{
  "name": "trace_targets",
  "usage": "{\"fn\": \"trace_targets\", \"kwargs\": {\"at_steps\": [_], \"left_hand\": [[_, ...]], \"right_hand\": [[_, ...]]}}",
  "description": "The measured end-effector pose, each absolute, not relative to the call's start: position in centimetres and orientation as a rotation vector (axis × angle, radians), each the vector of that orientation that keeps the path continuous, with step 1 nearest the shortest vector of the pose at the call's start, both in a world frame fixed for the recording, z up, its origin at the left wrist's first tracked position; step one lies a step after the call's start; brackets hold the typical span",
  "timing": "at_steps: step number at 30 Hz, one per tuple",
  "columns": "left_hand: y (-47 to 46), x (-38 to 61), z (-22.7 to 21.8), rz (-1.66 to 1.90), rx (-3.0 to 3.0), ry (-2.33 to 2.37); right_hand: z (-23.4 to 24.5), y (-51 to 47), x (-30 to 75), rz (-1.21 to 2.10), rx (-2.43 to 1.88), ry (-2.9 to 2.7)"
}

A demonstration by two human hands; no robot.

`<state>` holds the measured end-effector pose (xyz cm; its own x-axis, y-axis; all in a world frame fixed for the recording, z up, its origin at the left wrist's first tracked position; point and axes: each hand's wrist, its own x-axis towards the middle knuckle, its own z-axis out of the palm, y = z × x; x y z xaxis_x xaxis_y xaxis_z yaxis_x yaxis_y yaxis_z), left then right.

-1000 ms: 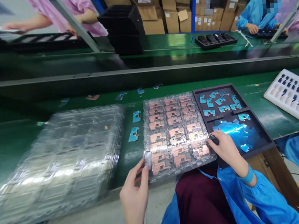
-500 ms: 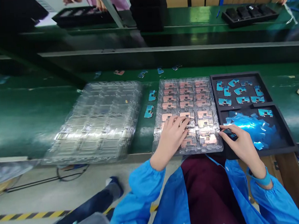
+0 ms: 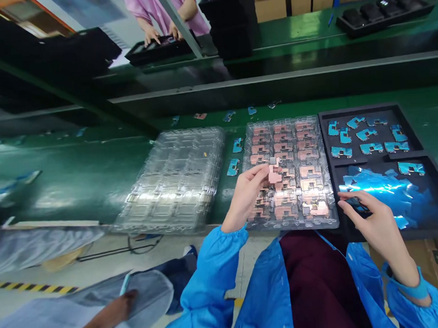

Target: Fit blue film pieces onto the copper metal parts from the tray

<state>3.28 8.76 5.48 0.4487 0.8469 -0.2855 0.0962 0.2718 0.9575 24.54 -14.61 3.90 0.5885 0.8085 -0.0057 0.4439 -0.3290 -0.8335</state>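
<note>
My left hand (image 3: 247,194) pinches a small pink-copper circuit board (image 3: 275,172) between thumb and fingers, raised above a clear plastic blister tray (image 3: 328,221). Rows of similar pink boards (image 3: 310,173) fill that tray's pockets. At the tray's right edge is my right hand (image 3: 376,216), thumb and forefinger drawn close together. Something dark and glossy shows inside its curled fingers, but I cannot make out what it is. Beside it lies a black two-part tray (image 3: 437,185), holding blue-filmed boards (image 3: 371,148) at the back and a heap of loose blue film pieces (image 3: 380,189) in front.
Left of the boards stands a stack of clear blister trays (image 3: 171,181). Two blue boards (image 3: 233,167) lie between the stacks on the green bench (image 3: 74,163), others along its back. Across the bench, a co-worker in pink (image 3: 163,14) handles a black tray (image 3: 160,50). Another person's arm (image 3: 98,322) shows lower left.
My left hand has lifted a pink board out of the blister tray, where it rested before. My right hand stays by the tray's right edge. The view has shifted and tilted.
</note>
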Motion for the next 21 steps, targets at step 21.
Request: {"fn": "trace_targets", "kwargs": {"at_steps": [21], "left_hand": [[5.9,10.1,6.0,0.121,2.136,0.537]], "right_hand": [[5.7,-16.6,25.8,0.647,-1.82,-0.626]]}}
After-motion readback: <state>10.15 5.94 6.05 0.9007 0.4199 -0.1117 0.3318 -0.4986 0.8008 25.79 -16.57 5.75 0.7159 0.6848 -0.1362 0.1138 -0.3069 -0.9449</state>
